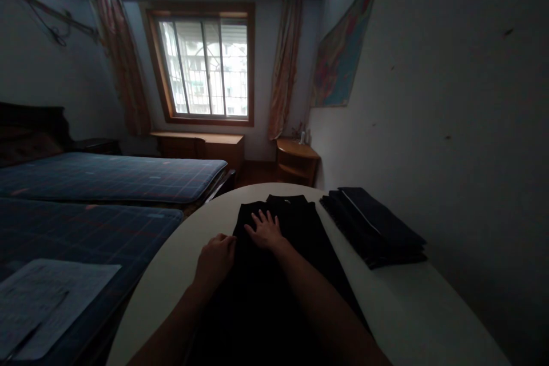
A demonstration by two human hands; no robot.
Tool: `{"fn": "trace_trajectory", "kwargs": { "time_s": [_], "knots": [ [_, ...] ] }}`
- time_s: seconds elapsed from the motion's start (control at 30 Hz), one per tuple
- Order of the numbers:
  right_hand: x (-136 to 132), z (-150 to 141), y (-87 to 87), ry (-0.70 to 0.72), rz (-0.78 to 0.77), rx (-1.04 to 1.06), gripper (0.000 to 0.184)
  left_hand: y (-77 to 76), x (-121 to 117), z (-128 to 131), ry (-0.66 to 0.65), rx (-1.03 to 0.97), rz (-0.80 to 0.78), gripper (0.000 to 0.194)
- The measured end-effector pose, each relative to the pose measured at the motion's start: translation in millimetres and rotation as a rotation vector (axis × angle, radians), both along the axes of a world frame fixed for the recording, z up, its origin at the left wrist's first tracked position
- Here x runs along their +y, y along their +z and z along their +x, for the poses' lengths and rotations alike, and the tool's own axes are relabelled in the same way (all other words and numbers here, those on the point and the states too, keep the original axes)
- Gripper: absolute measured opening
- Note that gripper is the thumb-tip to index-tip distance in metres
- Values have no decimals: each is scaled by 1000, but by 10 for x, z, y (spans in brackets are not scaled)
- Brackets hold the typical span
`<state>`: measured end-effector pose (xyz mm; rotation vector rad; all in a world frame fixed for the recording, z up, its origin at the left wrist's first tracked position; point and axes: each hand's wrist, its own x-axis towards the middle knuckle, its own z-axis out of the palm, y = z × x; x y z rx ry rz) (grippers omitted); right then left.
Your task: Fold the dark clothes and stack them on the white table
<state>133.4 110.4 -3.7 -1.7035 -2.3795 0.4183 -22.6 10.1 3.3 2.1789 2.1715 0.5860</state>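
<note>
A black garment (295,246) lies spread lengthwise on a round white table (171,274). At its far end a collar-like band with a small pale mark sticks out; the dim light hides most of its details. My right hand (265,230) rests flat on the upper part of the cloth, fingers spread. At the garment's left edge, my left hand (215,257) is closed, its curled fingertips pinching the cloth there. Right of the garment, apart from both hands, sits a stack of folded dark clothes (373,226).
Left of the table is a bed with blue checked mattresses (107,174); a printed sheet (55,297) and a pen (26,337) lie on the nearer one. A wall (463,183) runs along the right. Beyond the table stand a corner shelf (298,150) and a desk (223,138) under the window.
</note>
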Motion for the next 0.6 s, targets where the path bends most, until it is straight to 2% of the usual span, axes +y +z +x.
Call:
{"fn": "trace_trajectory", "kwargs": {
  "time_s": [0.2, 0.37, 0.47, 0.53, 0.6],
  "knots": [
    [146, -23, -10, 1, 12, 16, 75, -24, 49, -30, 6, 11, 38, 31],
    [146, 241, 134, -3, 79, 66, 60, -25, 62, -72, 43, 25, 39, 31],
    [133, 548, 219, -187, 198, 49, 60, -5, 49, -52, 75, 27, 32, 30],
    [153, 772, 231, -400, 277, -1, 65, 15, 36, -24, 89, 32, 35, 28],
    [197, 974, 198, -501, 218, -51, 74, 35, 26, 1, 110, 45, 36, 25]
  ]
}}
